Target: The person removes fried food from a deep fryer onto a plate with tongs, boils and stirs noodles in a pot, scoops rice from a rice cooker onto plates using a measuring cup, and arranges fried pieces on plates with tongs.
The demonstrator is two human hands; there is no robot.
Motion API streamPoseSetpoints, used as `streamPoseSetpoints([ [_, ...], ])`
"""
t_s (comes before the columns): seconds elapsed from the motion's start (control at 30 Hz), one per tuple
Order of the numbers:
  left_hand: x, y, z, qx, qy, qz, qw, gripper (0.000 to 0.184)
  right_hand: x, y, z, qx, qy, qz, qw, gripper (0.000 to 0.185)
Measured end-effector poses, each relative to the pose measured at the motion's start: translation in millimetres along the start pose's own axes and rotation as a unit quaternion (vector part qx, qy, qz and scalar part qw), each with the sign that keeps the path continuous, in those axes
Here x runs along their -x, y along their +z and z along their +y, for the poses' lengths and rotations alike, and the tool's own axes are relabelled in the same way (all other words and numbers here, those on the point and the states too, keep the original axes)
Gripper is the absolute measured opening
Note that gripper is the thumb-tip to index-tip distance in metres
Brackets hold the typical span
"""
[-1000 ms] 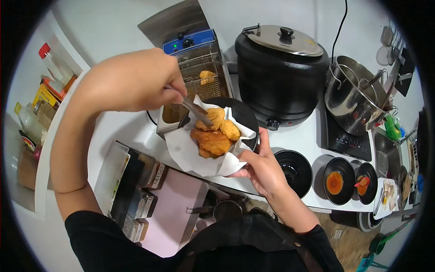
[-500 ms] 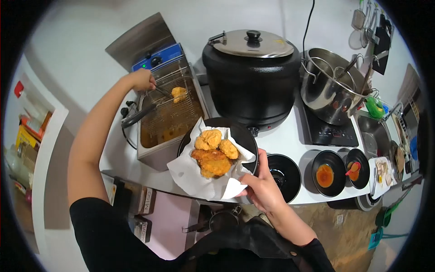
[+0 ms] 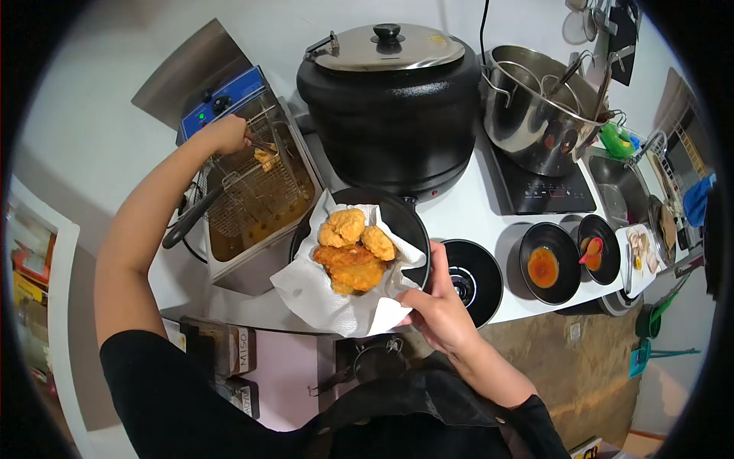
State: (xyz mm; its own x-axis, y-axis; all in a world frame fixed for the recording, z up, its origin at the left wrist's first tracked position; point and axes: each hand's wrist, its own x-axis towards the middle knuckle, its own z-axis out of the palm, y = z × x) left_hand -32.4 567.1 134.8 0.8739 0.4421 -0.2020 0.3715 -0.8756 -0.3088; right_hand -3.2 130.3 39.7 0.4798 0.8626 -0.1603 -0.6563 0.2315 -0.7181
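My left hand (image 3: 229, 135) is over the fryer (image 3: 260, 264), closed on metal tongs (image 3: 260, 143), only partly visible. The tongs reach a small golden fried piece (image 3: 265, 159) in the wire basket (image 3: 264, 187); their tips are hard to make out. My right hand (image 3: 440, 310) grips the rim of a black bowl (image 3: 409, 229), thumb on top over the paper edge. White paper (image 3: 306, 294) lines the bowl and hangs over its near side. On it lie golden fried pieces (image 3: 344, 226) and a larger browned one (image 3: 352, 268).
A black soup warmer (image 3: 386, 115) stands behind the bowl. Right of it, a steel pot (image 3: 535, 115) rests on an induction cooker (image 3: 554, 187). Black bowls (image 3: 485, 268), two with orange-brown sauce (image 3: 544, 268), line the counter. The basket's black handle (image 3: 191, 218) juts out left.
My left hand has gone from the bowl to the fryer basket with the tongs. The small fried piece has shifted lower in the basket. The view has swung right.
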Motion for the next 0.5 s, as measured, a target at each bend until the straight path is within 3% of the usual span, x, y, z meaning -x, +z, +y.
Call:
streamPoseSetpoints([
  [0.2,-9,-21,-11,0.049,0.037,-0.11,0.992,0.023,2,-4,4,0.01,0.005,0.01,1.0,0.065],
  [0.4,-11,-14,-7,-0.033,0.024,-0.108,0.993,0.03,0,-1,3,0.023,-0.002,0.016,1.0,0.064],
  [0.5,-9,-7,2,-0.069,-0.037,-0.11,0.991,0.028,-1,-1,4,0.027,-0.003,0.02,0.999,0.064],
])
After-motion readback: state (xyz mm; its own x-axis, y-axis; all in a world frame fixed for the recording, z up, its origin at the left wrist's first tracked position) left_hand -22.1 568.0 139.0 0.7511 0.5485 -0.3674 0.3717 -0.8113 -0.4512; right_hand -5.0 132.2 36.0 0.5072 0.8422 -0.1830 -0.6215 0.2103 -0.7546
